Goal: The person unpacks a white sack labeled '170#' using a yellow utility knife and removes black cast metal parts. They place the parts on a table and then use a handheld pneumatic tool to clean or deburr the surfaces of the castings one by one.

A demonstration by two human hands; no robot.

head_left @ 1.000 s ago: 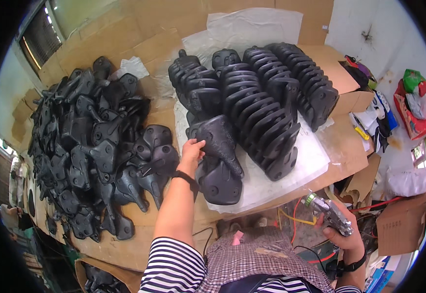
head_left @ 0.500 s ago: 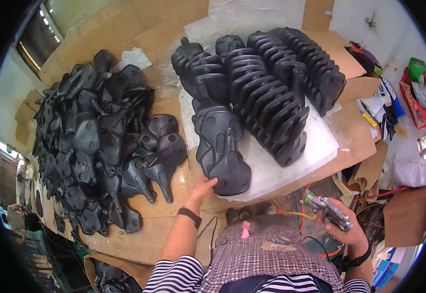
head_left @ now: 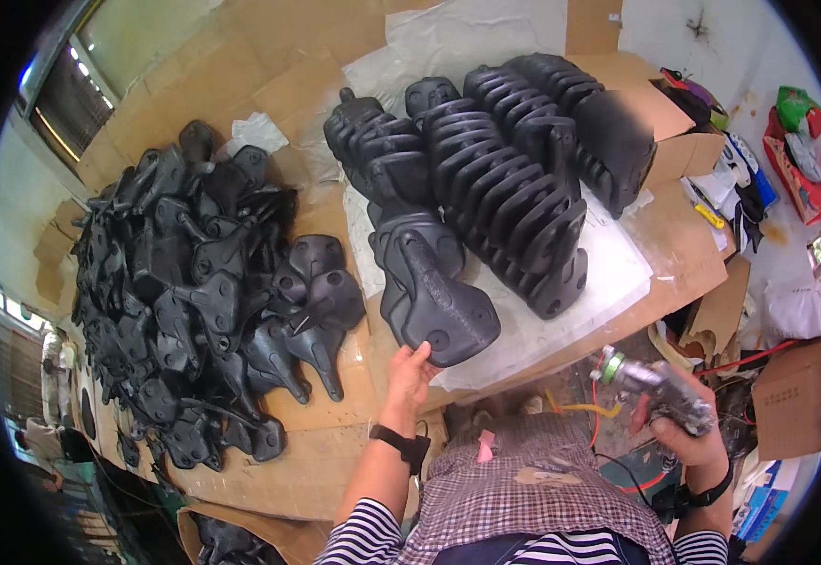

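My left hand (head_left: 412, 379) pinches the near edge of a black moulded plastic part (head_left: 456, 322), broad at its near end and narrow in the middle. It is tilted over similar parts at the front of the left row. My right hand (head_left: 691, 441), off to the right over my lap, is wrapped round a metal spray gun (head_left: 638, 377) with a green ring near its nozzle. Beyond my left hand, rows of the same black parts (head_left: 505, 193) stand closely stacked on white sheeting (head_left: 620, 273).
A tall heap of loose black parts (head_left: 180, 282) covers the left of the cardboard-topped table (head_left: 354, 443). An open carton (head_left: 274, 532) with more parts stands below. At the right are a cardboard box (head_left: 792, 400), a red hose (head_left: 745, 365) and a yellow-handled tool (head_left: 709, 216).
My left hand has turned and tilted the black part, swinging its near end to the right. The spray gun has moved slightly right in my right hand.
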